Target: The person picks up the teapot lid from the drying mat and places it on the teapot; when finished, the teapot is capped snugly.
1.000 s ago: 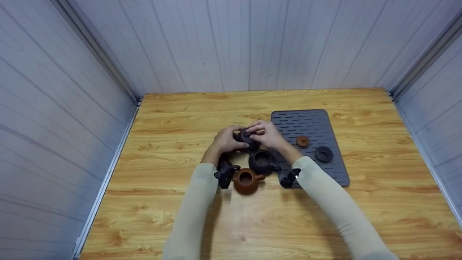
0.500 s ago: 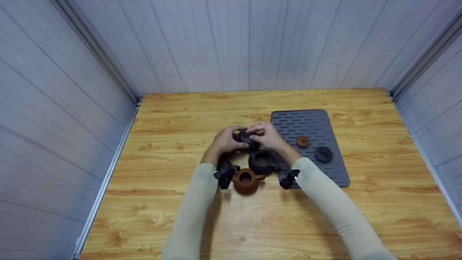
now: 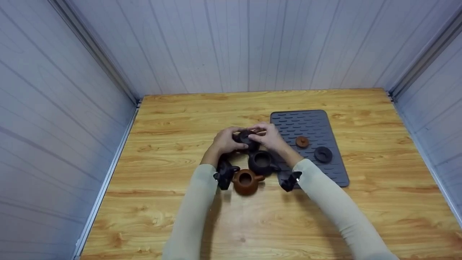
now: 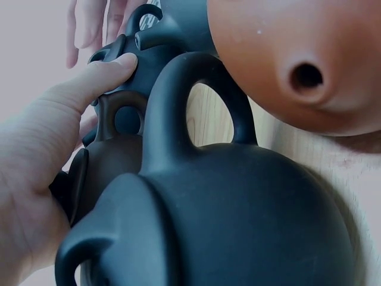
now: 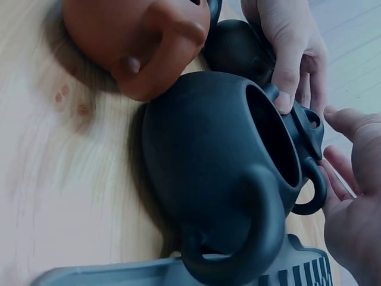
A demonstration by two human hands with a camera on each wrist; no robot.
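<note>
In the head view my left hand [image 3: 228, 140] holds a black lidded teapot [image 3: 254, 146] at the back of a cluster, its thumb on the near side. My right hand [image 3: 269, 136] is at that pot's other side. In the right wrist view its thumb is close to the knob of the lid [image 5: 303, 132], and its fingers lie loosely by the loop handle [image 5: 314, 199]. Just in front stands a lidless black teapot [image 5: 196, 143]. The left wrist view shows a dark brown lidded teapot [image 4: 116, 158] under my left hand and a larger black lidded teapot [image 4: 250, 214] nearest the camera.
A lidless orange-brown teapot [image 3: 246, 187] stands at the front of the cluster. To the right, a grey ridged mat [image 3: 303, 121] bears an orange-brown lid [image 3: 302, 142] and a black lid [image 3: 323, 155]. Pale panels [image 3: 231, 47] wall in the wooden table [image 3: 173, 216].
The right hand's fingers have shifted slightly from over the lid toward its far side. The left hand keeps its hold, and the other teapots and loose lids stay in place.
</note>
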